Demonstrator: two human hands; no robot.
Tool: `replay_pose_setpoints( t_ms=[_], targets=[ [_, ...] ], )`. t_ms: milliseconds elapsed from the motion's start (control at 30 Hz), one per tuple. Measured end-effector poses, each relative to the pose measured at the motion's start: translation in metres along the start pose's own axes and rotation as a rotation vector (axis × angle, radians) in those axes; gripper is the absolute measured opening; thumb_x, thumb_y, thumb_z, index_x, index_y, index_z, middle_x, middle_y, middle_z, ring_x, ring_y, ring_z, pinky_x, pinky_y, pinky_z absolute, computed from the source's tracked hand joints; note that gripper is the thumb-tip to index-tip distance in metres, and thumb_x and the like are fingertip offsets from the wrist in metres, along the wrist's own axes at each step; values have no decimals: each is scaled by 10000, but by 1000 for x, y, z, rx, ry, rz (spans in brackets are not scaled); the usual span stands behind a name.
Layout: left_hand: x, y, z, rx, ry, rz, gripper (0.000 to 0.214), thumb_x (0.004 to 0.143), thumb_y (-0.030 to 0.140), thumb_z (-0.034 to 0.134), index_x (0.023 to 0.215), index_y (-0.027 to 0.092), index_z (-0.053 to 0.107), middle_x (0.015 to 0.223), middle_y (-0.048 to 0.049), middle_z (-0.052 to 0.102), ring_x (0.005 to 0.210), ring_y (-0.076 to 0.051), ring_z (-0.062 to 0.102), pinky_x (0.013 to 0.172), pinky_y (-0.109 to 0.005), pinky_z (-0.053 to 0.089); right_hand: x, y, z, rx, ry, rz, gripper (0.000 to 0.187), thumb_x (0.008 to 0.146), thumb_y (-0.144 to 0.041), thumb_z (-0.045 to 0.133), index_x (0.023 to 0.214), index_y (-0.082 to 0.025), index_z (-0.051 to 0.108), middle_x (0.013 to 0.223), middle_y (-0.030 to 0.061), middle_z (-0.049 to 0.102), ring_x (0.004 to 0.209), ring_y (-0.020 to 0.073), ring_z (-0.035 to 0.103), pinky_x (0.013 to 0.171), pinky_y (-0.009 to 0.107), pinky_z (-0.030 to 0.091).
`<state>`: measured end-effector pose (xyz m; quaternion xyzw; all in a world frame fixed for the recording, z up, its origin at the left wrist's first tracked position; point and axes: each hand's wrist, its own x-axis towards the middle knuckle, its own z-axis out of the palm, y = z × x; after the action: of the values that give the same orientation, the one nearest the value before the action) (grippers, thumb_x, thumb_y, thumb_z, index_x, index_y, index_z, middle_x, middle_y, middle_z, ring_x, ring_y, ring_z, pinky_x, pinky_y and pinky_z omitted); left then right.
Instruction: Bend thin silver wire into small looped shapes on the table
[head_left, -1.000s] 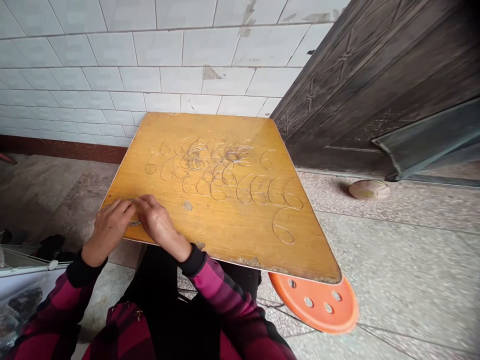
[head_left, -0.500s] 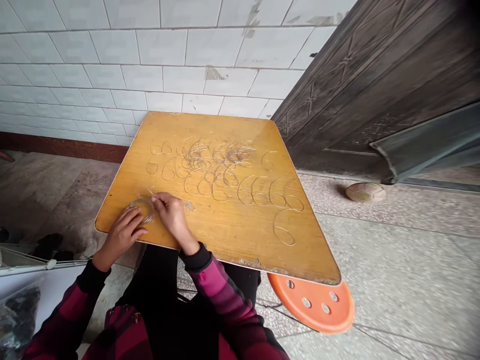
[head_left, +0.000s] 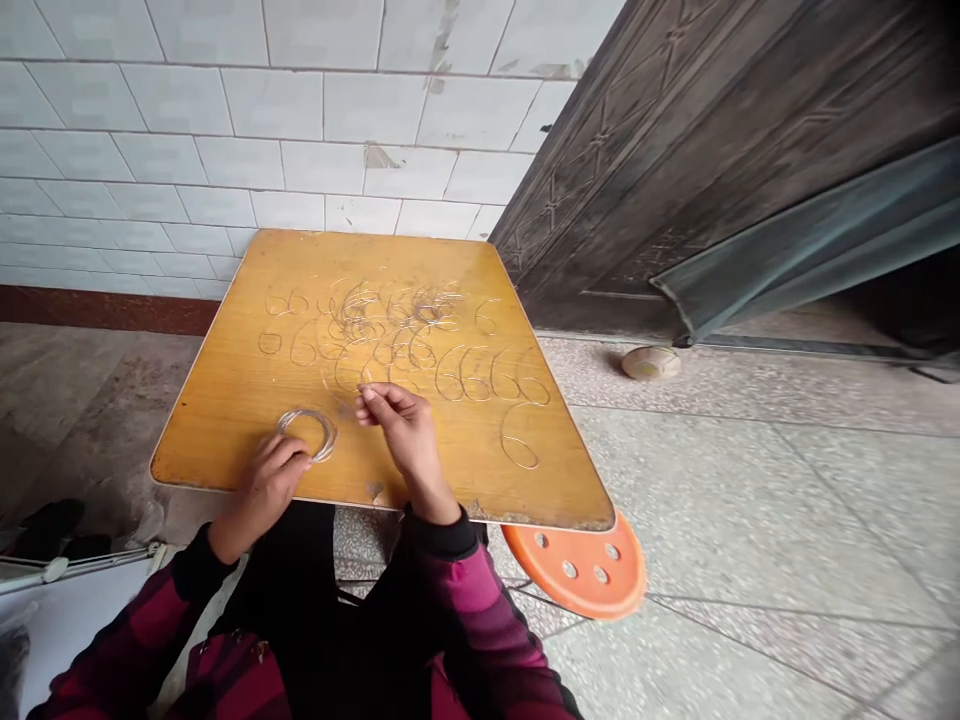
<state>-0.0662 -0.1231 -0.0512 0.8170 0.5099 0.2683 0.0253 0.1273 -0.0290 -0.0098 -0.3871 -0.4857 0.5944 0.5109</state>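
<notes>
Tabletop, yellow wood, with wire loops; tiled wall upper left; left hand curled on wire coil; right hand, fingertips pinched together.

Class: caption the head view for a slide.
Left hand holds a coil of thin wire on a yellow wooden tabletop scattered with wire loops; right hand pinches beside it.
</notes>
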Motion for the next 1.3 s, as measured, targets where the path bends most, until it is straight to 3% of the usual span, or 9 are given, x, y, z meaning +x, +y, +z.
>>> replay_pose_setpoints(
  t_ms=[200,333,433,533,667,800,967,1100,1300],
  targets=[
    [30,63,31,-5,-75,141,201,920,116,442,834,164,618,863,-86,623,825,-218,539,747,-379,418,-3,-30,-60,-33,71,-28,229,724,-390,743,825,-187,717,729,14,694,576,104,611,570,248,538],
    [42,78,41,-28,-93,165,170,912,127,467,833,166,613,860,-89,623,805,-222,549,724,-388,432,4,-37,-80,79,33,50,246,682,-393,777,809,-192,714,700,1,692,533,84,592,513,211,520],
    [53,72,33,-175,-67,116,100,895,208,541,884,177,635,901,-91,637,858,-228,577,780,-404,456,10,-32,-83,144,-39,115,285,670,-426,783,822,-196,712,708,2,700,534,85,601,510,209,530],
    [73,56,12,-504,-20,-21,161,888,299,563,941,187,665,967,-97,655,892,-211,601,793,-362,480,16,-25,-76,95,-90,43,302,717,-471,740,856,-203,718,781,25,722,626,116,652,601,263,573],
    [113,32,-14,-1110,-65,-344,366,918,450,470,961,158,686,828,-85,672,644,-135,557,575,-268,455,24,-20,-65,-386,-68,-369,188,839,-390,644,900,-237,734,934,62,719,870,188,672,792,366,567],
    [143,18,-13,-1439,52,-555,275,747,391,712,854,141,678,885,-80,682,566,-75,483,468,-201,363,34,-9,-63,-881,-28,-677,225,925,-264,518,1015,-219,719,1020,111,690,949,215,641,818,385,540],
    [146,13,3,-1497,125,-647,235,693,321,757,803,141,654,772,-51,672,610,-92,536,518,-206,411,42,6,-68,-1018,-39,-732,247,950,-246,472,1043,-219,700,1023,109,680,939,206,628,801,358,531],
    [139,15,9,-1441,166,-537,263,777,392,686,898,159,676,980,-76,685,697,-111,576,528,-218,443,42,12,-66,-1109,-59,-700,269,959,-252,447,990,-203,710,942,101,679,861,194,615,751,316,506],
    [133,12,28,-1167,211,-417,146,794,285,688,846,148,693,757,-38,704,544,-91,557,543,-237,479,33,8,-56,-959,-165,-624,221,927,-299,532,977,-203,724,886,82,675,804,168,616,717,279,490]
  ],
)
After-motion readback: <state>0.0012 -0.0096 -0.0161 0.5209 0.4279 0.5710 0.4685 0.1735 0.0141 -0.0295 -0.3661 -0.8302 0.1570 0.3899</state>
